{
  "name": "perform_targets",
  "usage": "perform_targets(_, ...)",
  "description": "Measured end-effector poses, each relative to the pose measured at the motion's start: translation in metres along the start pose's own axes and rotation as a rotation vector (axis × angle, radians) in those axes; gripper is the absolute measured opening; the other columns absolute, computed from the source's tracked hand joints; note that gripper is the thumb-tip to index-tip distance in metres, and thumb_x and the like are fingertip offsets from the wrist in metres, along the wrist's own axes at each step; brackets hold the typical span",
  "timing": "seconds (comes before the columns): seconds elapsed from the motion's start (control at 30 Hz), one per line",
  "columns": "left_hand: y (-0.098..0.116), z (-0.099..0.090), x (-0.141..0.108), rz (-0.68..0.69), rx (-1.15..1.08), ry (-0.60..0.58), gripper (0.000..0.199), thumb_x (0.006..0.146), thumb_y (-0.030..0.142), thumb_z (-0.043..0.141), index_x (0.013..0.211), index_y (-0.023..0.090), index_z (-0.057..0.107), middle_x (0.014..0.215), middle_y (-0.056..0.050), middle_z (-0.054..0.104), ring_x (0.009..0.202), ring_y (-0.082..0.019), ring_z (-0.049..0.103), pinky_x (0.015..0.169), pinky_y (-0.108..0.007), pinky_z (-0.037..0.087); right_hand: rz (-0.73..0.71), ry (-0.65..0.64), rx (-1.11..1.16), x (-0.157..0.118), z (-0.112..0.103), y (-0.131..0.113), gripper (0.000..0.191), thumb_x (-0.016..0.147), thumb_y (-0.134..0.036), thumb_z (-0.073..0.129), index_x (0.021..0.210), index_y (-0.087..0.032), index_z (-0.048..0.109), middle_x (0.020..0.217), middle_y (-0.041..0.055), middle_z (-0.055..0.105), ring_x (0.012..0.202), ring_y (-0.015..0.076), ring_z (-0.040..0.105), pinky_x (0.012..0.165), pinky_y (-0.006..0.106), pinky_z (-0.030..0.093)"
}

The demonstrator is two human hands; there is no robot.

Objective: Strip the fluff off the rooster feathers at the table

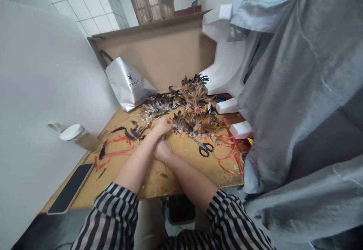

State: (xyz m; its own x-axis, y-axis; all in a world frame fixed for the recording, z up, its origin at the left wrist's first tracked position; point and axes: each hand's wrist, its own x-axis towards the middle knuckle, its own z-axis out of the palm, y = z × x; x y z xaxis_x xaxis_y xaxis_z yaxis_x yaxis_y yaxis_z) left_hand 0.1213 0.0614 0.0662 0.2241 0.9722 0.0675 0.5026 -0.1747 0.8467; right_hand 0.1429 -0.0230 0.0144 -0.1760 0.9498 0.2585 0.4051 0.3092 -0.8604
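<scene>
My left hand (163, 126) is closed in a pinch at the left end of a row of brown and black feathers (198, 123). What its fingertips hold is too small to make out. Just below, my right hand (162, 150) is curled against the left wrist, and the left arm hides most of its fingers. Behind the hands lies a pile of dark and pale loose feathers (159, 104). Taller feather bunches (194, 93) with red at their base rest behind the row. Black-handled scissors (204, 148) lie to the right of my hands.
Red plastic strips (231, 157) lie tangled at right, with more red strips (117, 148) at left. A phone (70, 189), a lidded jar (82, 136) and a silver bag (127, 84) stand or lie leftward. White foam (227, 57) and grey cloth (283, 91) border the right side.
</scene>
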Motion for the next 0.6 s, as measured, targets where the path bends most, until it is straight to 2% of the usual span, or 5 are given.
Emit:
perform_targets(0.13, 0.006, -0.047, -0.024, 0.051, -0.112, 0.012, 0.018, 0.055, 0.023, 0.069, 0.069, 0.013, 0.065, 0.054, -0.001, 0.057, 0.043, -0.009, 0.046, 0.044, -0.020, 0.035, -0.035, 0.074, -0.238, 0.002, -0.001, 0.007, 0.024, 0.079, -0.026, 0.039, 0.085, -0.019, 0.061, 0.093, 0.0074, 0.060, 0.087, 0.0181, 0.053, 0.077, 0.028, 0.037)
perform_targets(0.27, -0.018, -0.079, -0.059, 0.076, -0.271, 0.081, 0.027, 0.061, 0.033, 0.065, 0.078, 0.012, 0.064, 0.061, -0.003, 0.060, 0.042, -0.007, 0.045, 0.041, -0.019, 0.033, -0.009, 0.228, -0.198, 0.011, -0.004, 0.017, 0.023, 0.078, -0.030, 0.040, 0.080, -0.020, 0.061, 0.080, 0.0033, 0.062, 0.074, 0.0142, 0.054, 0.070, 0.024, 0.038)
perform_targets(0.37, -0.051, -0.088, -0.078, 0.015, -0.409, 0.166, 0.029, 0.061, 0.037, 0.064, 0.076, 0.012, 0.063, 0.063, -0.005, 0.061, 0.041, -0.005, 0.044, 0.038, -0.017, 0.030, 0.038, 0.283, -0.089, 0.018, -0.007, 0.026, 0.024, 0.076, -0.031, 0.041, 0.079, -0.019, 0.062, 0.075, 0.0021, 0.063, 0.070, 0.0137, 0.054, 0.068, 0.023, 0.039)
perform_targets(0.47, -0.079, -0.086, -0.083, -0.013, -0.578, 0.262, 0.028, 0.061, 0.036, 0.065, 0.074, 0.012, 0.062, 0.061, -0.003, 0.059, 0.039, -0.004, 0.041, 0.035, -0.016, 0.024, 0.062, 0.349, -0.015, 0.023, -0.011, 0.034, 0.022, 0.072, -0.030, 0.045, 0.075, -0.018, 0.063, 0.074, 0.0026, 0.064, 0.068, 0.0141, 0.055, 0.069, 0.025, 0.040)
perform_targets(0.6, -0.103, -0.083, -0.082, -0.014, -0.864, 0.266, 0.025, 0.061, 0.033, 0.065, 0.075, 0.012, 0.060, 0.061, 0.000, 0.056, 0.038, -0.001, 0.036, 0.033, -0.015, 0.018, 0.052, 0.267, 0.023, 0.028, -0.017, 0.044, 0.020, 0.066, -0.030, 0.051, 0.071, -0.016, 0.064, 0.071, 0.0029, 0.064, 0.065, 0.0146, 0.055, 0.065, 0.025, 0.040)
